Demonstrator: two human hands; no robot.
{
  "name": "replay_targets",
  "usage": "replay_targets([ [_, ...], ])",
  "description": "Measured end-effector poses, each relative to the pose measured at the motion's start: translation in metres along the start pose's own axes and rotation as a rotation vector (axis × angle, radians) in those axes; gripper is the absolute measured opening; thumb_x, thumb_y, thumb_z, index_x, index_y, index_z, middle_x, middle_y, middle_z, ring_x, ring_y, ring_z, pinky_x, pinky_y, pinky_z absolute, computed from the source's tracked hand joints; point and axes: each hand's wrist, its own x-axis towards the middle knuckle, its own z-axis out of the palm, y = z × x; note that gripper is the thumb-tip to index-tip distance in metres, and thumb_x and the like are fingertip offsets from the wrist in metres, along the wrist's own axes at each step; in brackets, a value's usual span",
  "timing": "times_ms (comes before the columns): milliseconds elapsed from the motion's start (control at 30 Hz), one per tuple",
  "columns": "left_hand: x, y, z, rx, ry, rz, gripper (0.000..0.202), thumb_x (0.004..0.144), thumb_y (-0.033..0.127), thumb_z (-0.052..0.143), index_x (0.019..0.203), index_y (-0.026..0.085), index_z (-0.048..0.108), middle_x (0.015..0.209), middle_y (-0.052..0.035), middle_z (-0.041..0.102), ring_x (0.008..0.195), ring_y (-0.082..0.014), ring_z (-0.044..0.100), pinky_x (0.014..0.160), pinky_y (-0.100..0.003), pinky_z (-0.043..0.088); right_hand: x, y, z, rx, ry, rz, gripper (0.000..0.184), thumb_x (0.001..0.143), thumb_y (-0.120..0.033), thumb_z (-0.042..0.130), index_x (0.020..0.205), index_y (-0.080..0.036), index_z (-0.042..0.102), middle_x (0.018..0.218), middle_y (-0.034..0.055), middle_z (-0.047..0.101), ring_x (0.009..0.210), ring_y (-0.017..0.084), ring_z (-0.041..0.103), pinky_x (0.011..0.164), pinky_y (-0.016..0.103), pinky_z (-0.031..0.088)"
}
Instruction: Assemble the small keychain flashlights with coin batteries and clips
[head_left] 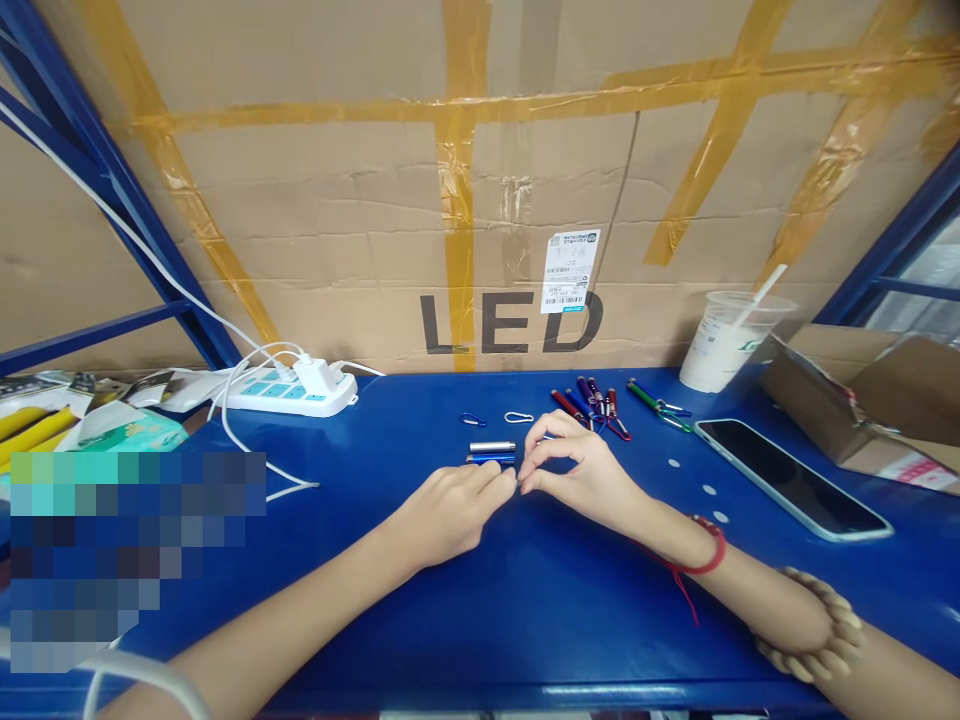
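My left hand (457, 508) is closed, its fingers bent around something small that they hide. The thumb and forefinger of my right hand (574, 458) pinch at the left fingertips, where a tiny part is too small to name. Just beyond my left hand lie a silver tube (492, 447) and a blue tube (480, 458), side by side. Farther back are a blue carabiner (472, 420) and a silver carabiner (518, 417). Several red, blue and purple tubes with carabiners (592, 400) lie grouped behind my right hand, with green tubes (643, 393) to their right.
A phone (791, 480), a plastic cup with a straw (720, 345) and an open cardboard box (817, 400) stand on the right. Small pale discs (709, 490) dot the blue table (570, 620). At left are a power strip (292, 400), cables and yellow items (37, 435). A large carton (337, 230) backs the table.
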Motion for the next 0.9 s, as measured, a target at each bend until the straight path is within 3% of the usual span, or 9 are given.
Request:
replay_targets([
  [167,0.001,-0.001,-0.001,-0.001,-0.051,-0.013,0.021,0.086,0.003,0.028,0.089,0.016,0.043,0.069,-0.0011,0.057,0.059,-0.0148,0.058,0.049,-0.024,0.044,0.001,0.0,0.003,0.064,0.007,0.083,0.008,0.068,-0.022,0.071,0.061,-0.021,0.069,0.072,0.0018,0.057,0.073,0.014,0.051,0.068,0.029,0.044],
  [400,0.002,-0.002,0.001,-0.08,0.004,-0.082,0.02,0.088,0.006,0.027,0.085,0.017,0.043,0.067,-0.0012,0.056,0.054,-0.0139,0.056,0.048,-0.023,0.043,0.003,-0.002,0.005,0.223,0.051,0.199,0.01,0.066,-0.028,0.073,0.063,-0.019,0.07,0.07,0.0025,0.055,0.069,0.014,0.052,0.051,0.023,0.04],
  [733,0.002,-0.002,0.006,-0.281,0.063,-0.264,0.008,0.09,0.017,0.037,0.091,0.018,0.044,0.086,-0.0053,0.067,0.072,-0.0167,0.066,0.06,-0.025,0.052,0.007,-0.005,0.001,0.247,0.058,0.258,0.019,0.068,-0.037,0.068,0.067,-0.018,0.07,0.075,0.0037,0.058,0.068,0.013,0.055,0.047,0.021,0.04],
  [900,0.007,-0.001,0.003,-0.335,0.066,-0.424,0.012,0.089,0.019,0.04,0.1,0.019,0.043,0.087,-0.0037,0.067,0.077,-0.0162,0.066,0.066,-0.026,0.052,0.015,-0.001,-0.021,0.105,0.249,0.267,0.025,0.074,-0.041,0.062,0.07,-0.017,0.069,0.079,0.005,0.064,0.072,0.015,0.059,0.051,0.021,0.043],
])
